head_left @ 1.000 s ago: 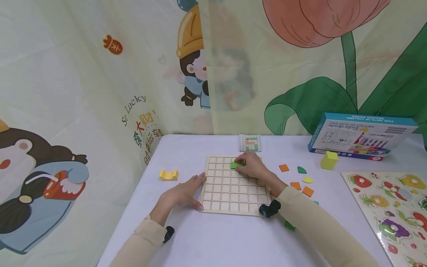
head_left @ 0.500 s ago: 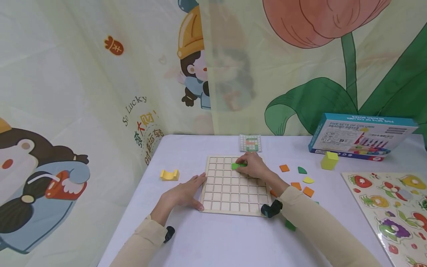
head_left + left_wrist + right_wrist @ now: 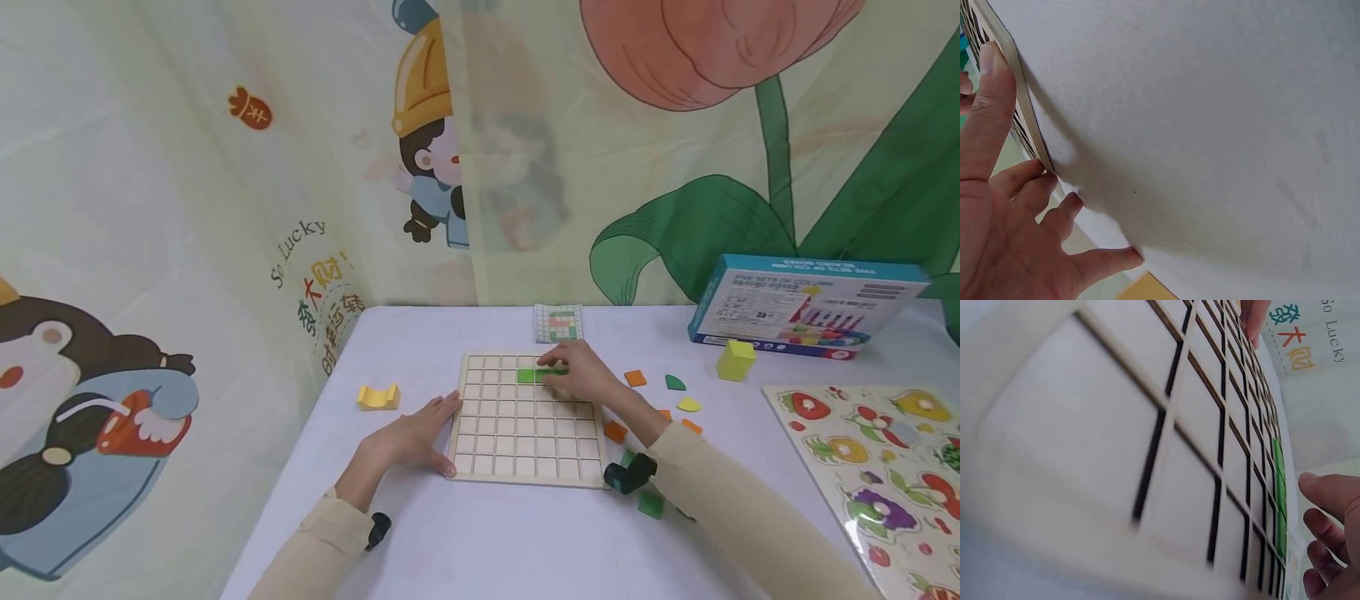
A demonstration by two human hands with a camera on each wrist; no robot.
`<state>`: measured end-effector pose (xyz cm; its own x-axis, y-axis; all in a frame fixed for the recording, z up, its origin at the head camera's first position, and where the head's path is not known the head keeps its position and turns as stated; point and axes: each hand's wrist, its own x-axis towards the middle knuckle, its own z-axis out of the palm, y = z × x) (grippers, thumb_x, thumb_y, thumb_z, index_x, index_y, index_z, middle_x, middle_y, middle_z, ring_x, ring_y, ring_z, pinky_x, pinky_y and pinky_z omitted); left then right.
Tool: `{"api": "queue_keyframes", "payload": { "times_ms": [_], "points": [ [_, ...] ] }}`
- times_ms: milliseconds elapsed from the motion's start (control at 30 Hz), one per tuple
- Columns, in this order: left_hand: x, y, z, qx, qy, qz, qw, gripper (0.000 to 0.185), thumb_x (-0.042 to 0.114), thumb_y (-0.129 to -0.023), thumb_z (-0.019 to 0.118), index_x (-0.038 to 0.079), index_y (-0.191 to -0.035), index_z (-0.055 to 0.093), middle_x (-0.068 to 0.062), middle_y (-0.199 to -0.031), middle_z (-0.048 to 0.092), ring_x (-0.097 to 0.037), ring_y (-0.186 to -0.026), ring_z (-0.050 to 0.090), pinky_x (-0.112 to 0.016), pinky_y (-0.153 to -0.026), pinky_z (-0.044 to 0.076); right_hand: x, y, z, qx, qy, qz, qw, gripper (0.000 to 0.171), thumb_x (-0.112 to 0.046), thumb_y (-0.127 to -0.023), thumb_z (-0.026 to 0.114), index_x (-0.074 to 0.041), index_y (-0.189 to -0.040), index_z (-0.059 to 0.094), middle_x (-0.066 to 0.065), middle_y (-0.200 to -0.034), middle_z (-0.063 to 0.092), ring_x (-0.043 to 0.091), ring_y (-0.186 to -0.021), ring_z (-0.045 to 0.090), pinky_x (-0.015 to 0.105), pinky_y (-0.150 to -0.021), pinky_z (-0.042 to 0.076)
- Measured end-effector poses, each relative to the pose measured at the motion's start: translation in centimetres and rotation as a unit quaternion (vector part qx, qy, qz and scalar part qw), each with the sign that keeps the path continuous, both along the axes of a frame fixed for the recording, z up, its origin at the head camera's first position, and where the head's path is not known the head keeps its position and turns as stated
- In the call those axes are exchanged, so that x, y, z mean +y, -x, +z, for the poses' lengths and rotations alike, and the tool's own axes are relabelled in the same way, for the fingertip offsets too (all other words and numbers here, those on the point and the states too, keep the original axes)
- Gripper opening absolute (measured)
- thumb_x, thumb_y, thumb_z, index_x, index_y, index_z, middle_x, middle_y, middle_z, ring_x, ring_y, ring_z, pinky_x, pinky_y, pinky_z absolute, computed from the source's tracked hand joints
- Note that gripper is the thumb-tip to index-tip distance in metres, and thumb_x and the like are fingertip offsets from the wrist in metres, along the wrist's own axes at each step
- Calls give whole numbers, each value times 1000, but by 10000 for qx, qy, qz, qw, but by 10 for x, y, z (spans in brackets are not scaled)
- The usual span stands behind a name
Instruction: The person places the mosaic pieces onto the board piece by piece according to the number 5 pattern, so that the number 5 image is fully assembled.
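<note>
While the yellow block (image 3: 378,397) sits on the bench (image 3: 420,546) left of centre in the head frame, your left hand (image 3: 412,433) is just right of it. Fingers spread, nothing gripped, fingertips and thumb on the left edge of the wooden grid board (image 3: 465,477). Board lies flat, mid-frame. Looks light and stiff; I'd expect it to slide on the cloth, so keep hold at the rim, clear of the cells.

Green tiles (image 3: 527,376) lie in a row toward the board's top right. They look thin, rigid, light, probably smooth; hard to break, easy to nudge. Take them by opposite edges with thumb and forefinger, not across the face.

Grid card (image 3: 558,323) lies behind the board. Your right hand (image 3: 581,372) is over the tile row's right end: fingers loosely curled, thumb apart, nothing seen between them. Can't tell if they touch the tiles.

Right of the board: loose orange tiles (image 3: 616,431) and a green tile (image 3: 651,504), some partly behind your forearm. Further right: yellow-green block (image 3: 736,361), printed box (image 3: 802,312), fruit sheet (image 3: 832,483).
</note>
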<state>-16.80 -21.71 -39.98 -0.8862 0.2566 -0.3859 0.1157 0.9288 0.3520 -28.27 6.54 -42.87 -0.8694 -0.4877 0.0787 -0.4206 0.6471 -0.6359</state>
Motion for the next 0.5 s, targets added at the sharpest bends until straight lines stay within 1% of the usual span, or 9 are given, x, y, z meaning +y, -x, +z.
{"api": "queue_keyframes", "payload": {
  "times_ms": [167, 267, 333, 400, 500],
  "points": [
    [2, 0, 1, -22, 36, 13, 10000, 104, 32, -71, 84, 17, -155, 25, 4, -164, 15, -24, -151, 16, -52, -116, 31, 39, -4, 8, -177, -111, -219, 9995, 29, -19, -89, 69, -9, -115, 70, 11, -112, 64, 29, -106, 50, 45, -89, 47],
    [1, -1, 2, -45, 3, 18, 10000, 103, 31, -72, 84, 16, -155, 25, 3, -164, 15, -24, -151, 16, -51, -116, 30, 69, -4, 9, -264, -259, -459, 9983, 30, -20, -91, 67, -10, -119, 69, 11, -116, 62, 31, -109, 49, 46, -90, 48],
    [1, -1, 1, -52, -16, 11, 10000, 103, 31, -72, 84, 15, -155, 24, 3, -164, 15, -25, -151, 16, -51, -117, 30, 89, -4, 9, -228, -353, -583, 9974, 31, -20, -92, 65, -10, -121, 67, 12, -118, 61, 32, -110, 48, 47, -90, 49],
    [1, -1, 2, -67, -37, 5, 10000, 104, 31, -72, 84, 15, -155, 24, 2, -164, 15, -25, -151, 15, -50, -118, 29, 110, -4, 8, -215, -436, -710, 9963, 32, -21, -92, 64, -9, -122, 66, 14, -119, 61, 33, -109, 48, 45, -88, 50],
    [1, -1, 3, -69, -40, -18, 10000, 104, 30, -72, 84, 14, -155, 24, 1, -164, 15, -26, -151, 15, -50, -118, 28, 137, -5, 7, -235, -537, -915, 9941, 33, -21, -91, 65, -6, -121, 66, 17, -117, 61, 33, -104, 49, 39, -81, 50]
  ]
}}
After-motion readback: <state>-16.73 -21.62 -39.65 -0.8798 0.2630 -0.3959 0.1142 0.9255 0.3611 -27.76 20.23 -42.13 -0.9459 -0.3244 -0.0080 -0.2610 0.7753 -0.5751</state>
